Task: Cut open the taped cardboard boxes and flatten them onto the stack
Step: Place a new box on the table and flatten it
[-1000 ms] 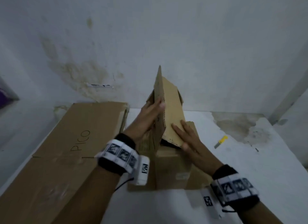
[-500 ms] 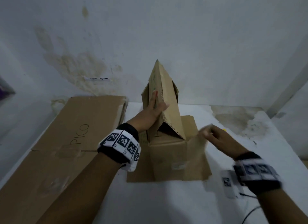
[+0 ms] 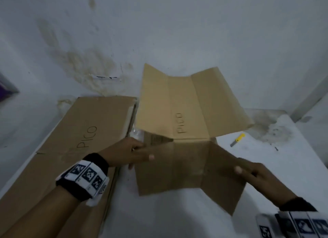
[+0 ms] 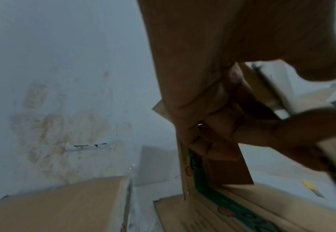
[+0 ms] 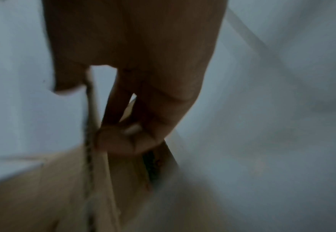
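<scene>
With the opened box (image 3: 186, 140) half spread out just right of the stack (image 3: 74, 149) on the worktop (image 3: 177, 220), the left hand (image 3: 127, 152) and right hand (image 3: 255, 175) each pinch a side edge, so flattening is underway and next seems pressing it flat, then shifting it left onto the stack.

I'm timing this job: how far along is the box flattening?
Done: flattened brown cardboard stack lies left; the yellow-handled cutter is set down. In hand: left hand and right hand grip the opened brown cardboard box, still creased. Left: press flat, stack it.
</scene>
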